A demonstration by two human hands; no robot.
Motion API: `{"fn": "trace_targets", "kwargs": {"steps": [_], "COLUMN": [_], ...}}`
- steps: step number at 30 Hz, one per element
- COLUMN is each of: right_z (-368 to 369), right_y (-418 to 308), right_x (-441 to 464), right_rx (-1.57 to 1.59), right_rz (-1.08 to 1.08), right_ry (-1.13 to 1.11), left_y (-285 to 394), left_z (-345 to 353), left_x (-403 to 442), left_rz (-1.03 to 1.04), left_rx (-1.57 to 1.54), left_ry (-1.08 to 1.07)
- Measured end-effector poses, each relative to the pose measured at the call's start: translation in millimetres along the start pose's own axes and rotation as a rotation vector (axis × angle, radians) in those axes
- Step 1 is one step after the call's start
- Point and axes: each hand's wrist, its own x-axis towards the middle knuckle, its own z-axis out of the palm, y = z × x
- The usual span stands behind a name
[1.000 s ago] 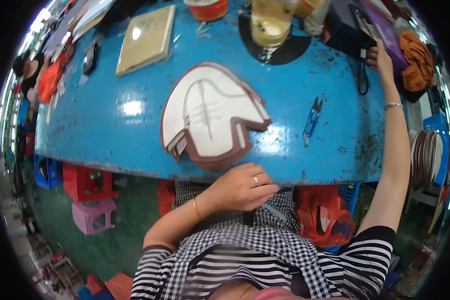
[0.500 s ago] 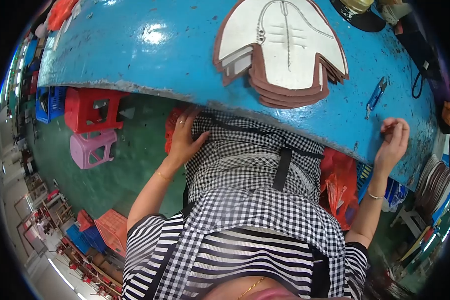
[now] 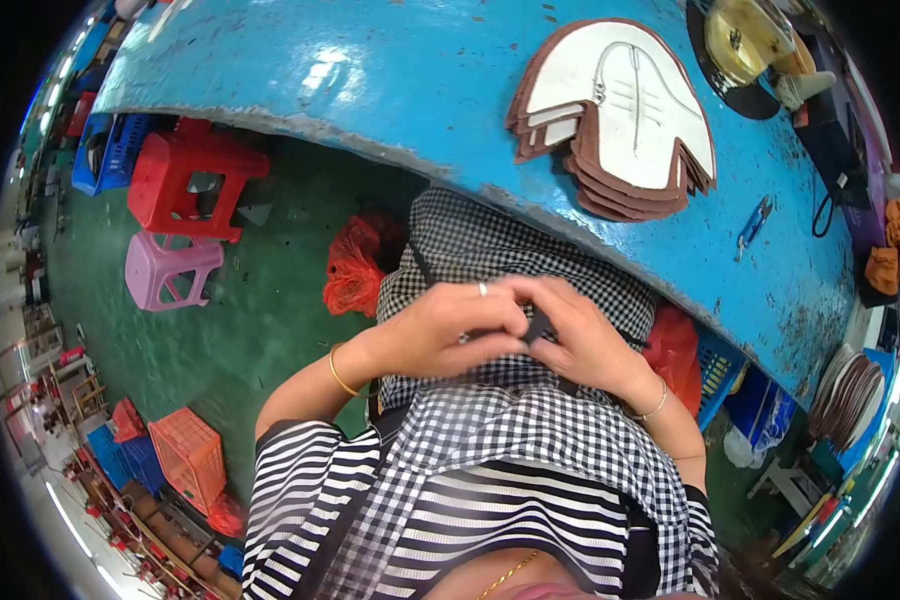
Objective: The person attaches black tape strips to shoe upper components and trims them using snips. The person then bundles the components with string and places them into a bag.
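- The left hand (image 3: 450, 325) is in front of the lap, its fingers bent inward toward the right hand; blur hides whether it grips anything.
- The right hand (image 3: 582, 335) meets it there, fingers curled and tips close to the left hand's; I cannot tell whether it grips anything either.
- A small dark piece (image 3: 538, 326) shows between the two hands, too blurred to identify.
- Behind and below the hands is the checked apron (image 3: 530, 420), worn over a striped top.
- On the blue table (image 3: 420, 90), beyond the hands and to the right, lies a stack (image 3: 610, 150) of white pieces with brown edges, its top one marked with drawn lines.
- Right of the stack lie the blue snips (image 3: 753, 230), well apart from both hands.
- At the far right, a jar (image 3: 745, 40) stands on a dark disc (image 3: 750, 100).
- Left of the lap is a red bag (image 3: 355, 270); farther left stand a red stool (image 3: 175, 165) and a nearer pink stool (image 3: 145, 270).
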Motion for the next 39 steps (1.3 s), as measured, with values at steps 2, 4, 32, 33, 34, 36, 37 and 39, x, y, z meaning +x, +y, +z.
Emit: {"fn": "trace_targets", "kwargs": {"steps": [2,4,32,33,34,36,37,39], "right_z": [-12,-26,-24,-20,-18,-18,-20,-29], "right_y": [-8,-13,-47,-44,-43,-38,-34,-32], "right_x": [-8,-30,-40,-37,-36,-36,-39,-48], "right_rx": [0.198,0.325,-0.162,-0.242,-0.313,-0.336,-0.289,-0.163], "right_rz": [-0.005,-0.069,0.004,-0.044,-0.081,-0.099,-0.077,0.019], "right_ry": [-0.12,0.011,0.391,0.419,0.453,0.514,0.541,0.518], "left_y": [12,6,32,27,28,28,29,35], "left_z": [-10,-19,-28,-11,1,17,15,5], "left_x": [-1,-7,26,32,36,47,49,56], "left_rz": [0.042,-0.141,0.001,-0.056,-0.088,-0.125,-0.19,-0.311], "left_rx": [-0.116,-0.142,0.266,0.05,-0.072,-0.257,-0.215,-0.136], "left_ry": [-0.051,-0.056,-0.172,-0.195,-0.217,-0.239,-0.261,-0.32]}}
